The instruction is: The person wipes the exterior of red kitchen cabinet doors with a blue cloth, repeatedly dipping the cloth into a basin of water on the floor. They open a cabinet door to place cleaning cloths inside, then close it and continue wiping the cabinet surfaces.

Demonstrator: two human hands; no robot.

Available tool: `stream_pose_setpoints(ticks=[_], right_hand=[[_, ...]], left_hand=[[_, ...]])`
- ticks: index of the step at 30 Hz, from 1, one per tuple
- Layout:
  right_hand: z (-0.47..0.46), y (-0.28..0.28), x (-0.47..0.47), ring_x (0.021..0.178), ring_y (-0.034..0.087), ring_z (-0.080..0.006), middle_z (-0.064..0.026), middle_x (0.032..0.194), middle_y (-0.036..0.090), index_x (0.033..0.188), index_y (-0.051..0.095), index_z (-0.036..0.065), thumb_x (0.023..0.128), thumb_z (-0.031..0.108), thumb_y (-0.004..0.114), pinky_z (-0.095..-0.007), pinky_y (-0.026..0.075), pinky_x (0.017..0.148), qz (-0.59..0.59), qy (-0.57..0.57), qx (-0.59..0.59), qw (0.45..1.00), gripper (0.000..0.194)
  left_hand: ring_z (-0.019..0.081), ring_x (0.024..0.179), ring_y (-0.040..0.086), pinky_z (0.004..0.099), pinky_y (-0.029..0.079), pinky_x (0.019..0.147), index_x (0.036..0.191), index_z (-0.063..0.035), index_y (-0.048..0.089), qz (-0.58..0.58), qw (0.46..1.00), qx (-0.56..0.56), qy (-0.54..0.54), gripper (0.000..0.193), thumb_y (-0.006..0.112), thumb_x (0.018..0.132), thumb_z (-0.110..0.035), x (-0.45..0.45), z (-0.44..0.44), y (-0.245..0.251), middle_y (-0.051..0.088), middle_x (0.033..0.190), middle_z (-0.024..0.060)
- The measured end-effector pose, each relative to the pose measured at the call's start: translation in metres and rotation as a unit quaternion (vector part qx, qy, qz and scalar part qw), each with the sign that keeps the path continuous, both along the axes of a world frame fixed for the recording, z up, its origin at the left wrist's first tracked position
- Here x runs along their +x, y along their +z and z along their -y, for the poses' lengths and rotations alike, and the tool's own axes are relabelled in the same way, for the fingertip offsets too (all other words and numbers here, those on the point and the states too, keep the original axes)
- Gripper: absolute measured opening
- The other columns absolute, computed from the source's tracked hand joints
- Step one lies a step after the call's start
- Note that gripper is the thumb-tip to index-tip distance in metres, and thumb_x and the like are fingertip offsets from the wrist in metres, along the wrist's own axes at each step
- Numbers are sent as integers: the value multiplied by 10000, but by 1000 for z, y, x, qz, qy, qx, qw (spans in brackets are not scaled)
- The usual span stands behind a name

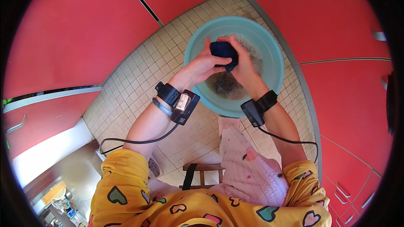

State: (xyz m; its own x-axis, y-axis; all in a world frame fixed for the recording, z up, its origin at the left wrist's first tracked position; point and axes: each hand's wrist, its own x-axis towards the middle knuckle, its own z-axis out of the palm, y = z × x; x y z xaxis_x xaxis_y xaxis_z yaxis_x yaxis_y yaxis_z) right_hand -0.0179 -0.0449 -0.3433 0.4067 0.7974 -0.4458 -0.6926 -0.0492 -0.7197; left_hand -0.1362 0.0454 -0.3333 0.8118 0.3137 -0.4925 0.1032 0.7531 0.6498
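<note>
A bundled dark blue cloth (223,52) is squeezed between both of my hands above a round light-blue plastic basin (272,85). My left hand (203,64) grips the cloth from the left, its thumb lying across the near side. From the right, my right hand (244,61) wraps around it, palm turned inward. Below them, greyish soapy water (225,85) with foam and bubbles covers the basin's bottom. Whether anything lies under the water, I cannot tell.
The basin stands on a beige tiled floor (148,66) in a corner between red cabinets (334,25). Each wrist carries a strapped black device (185,106) with a cable (139,141) trailing back. A wooden stool (202,176) is below me, near my pink-clad leg (249,170).
</note>
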Motion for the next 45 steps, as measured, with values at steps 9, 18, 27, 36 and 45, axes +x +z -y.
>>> stream_pose_setpoints(ticks=[9,18,27,36,45], right_hand=[[-13,11,-21,1031,555,-225,-70,1072,540,1094,616,118,674,258,890,-357,455,938,495,53,59,866,521],[-23,11,-24,863,546,-195,-60,880,537,840,602,51,782,284,825,-325,454,791,461,102,38,881,328],[-23,-5,-27,740,532,-164,-58,787,575,837,591,17,906,252,696,-322,457,715,424,120,-45,897,266],[-17,-14,-31,838,570,-130,-8,909,588,960,594,102,913,314,697,-301,486,722,79,-4,-178,981,240],[-19,46,-18,1036,572,-210,-96,1161,532,1323,455,95,837,293,705,-404,494,823,107,127,-98,981,581]], left_hand=[[236,1115,597,363,571,765,1410,-91,324,-22,972,185,-143,699,683,817,4,-10,-10,-16,531,1250,92],[276,1217,546,371,450,1000,1340,-26,438,-6,901,428,-76,567,617,805,19,-15,-5,-29,577,1244,145],[455,1126,572,474,498,913,1248,51,501,-76,805,548,-214,453,599,807,21,-27,-5,-31,613,1146,268],[379,890,672,430,543,781,1185,15,574,-120,761,634,-67,400,720,832,-102,-33,8,-35,647,1019,211],[208,709,711,319,551,639,1136,-9,613,-83,834,535,-107,249,650,909,-104,-54,-29,52,700,938,142]])
